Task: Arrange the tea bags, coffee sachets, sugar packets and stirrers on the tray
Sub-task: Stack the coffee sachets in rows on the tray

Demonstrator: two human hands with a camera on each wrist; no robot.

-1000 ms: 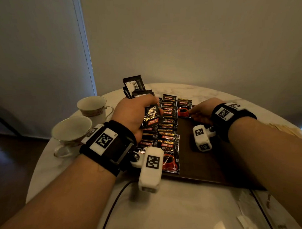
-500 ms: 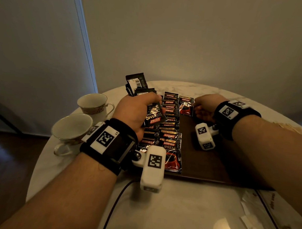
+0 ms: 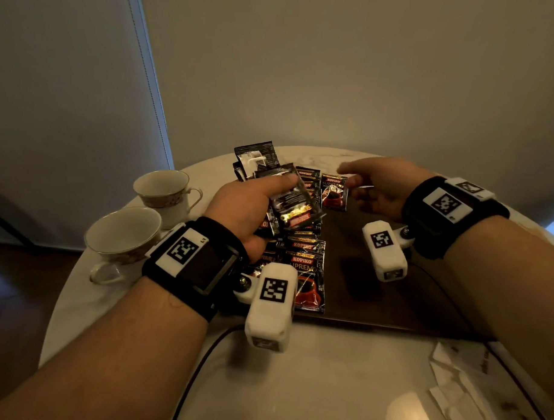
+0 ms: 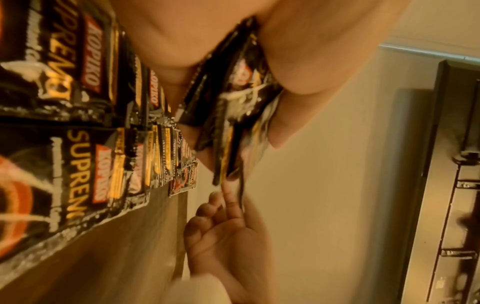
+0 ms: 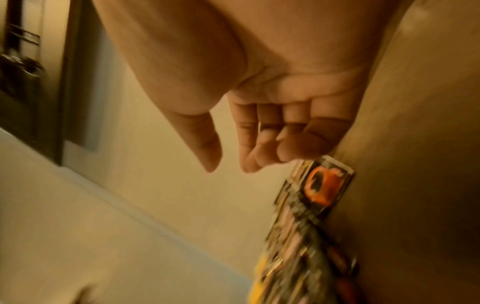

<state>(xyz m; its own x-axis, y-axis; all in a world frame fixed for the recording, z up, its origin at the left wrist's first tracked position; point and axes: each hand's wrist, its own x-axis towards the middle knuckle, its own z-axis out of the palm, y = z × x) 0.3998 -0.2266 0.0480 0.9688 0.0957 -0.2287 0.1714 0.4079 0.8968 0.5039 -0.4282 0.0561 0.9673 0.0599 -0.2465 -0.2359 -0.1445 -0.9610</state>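
Above the left side of the dark wooden tray (image 3: 376, 295), my left hand (image 3: 270, 197) grips a fanned bundle of black coffee sachets (image 3: 293, 207). An overlapping row of coffee sachets (image 3: 305, 273) lies along the tray's left part. One sachet with a red cup (image 3: 334, 193) lies alone at the far end, beside that row. My right hand (image 3: 352, 184) hovers just right of it, fingers relaxed and empty. The left wrist view shows the bundle (image 4: 233, 115) between thumb and fingers, above the row (image 4: 78, 164). In the right wrist view my right hand (image 5: 228, 164) holds nothing, and the lone sachet (image 5: 324, 185) lies just beyond it.
Two empty teacups (image 3: 163, 190) (image 3: 124, 236) stand on the round marble table (image 3: 326, 384), left of the tray. White paper packets (image 3: 457, 392) lie at the near right. A black cable (image 3: 201, 364) runs across the table's front. A wall stands close behind.
My right hand has lifted off the lone sachet at the tray's far end and its fingers have opened. My left hand has risen slightly, still holding the bundle.
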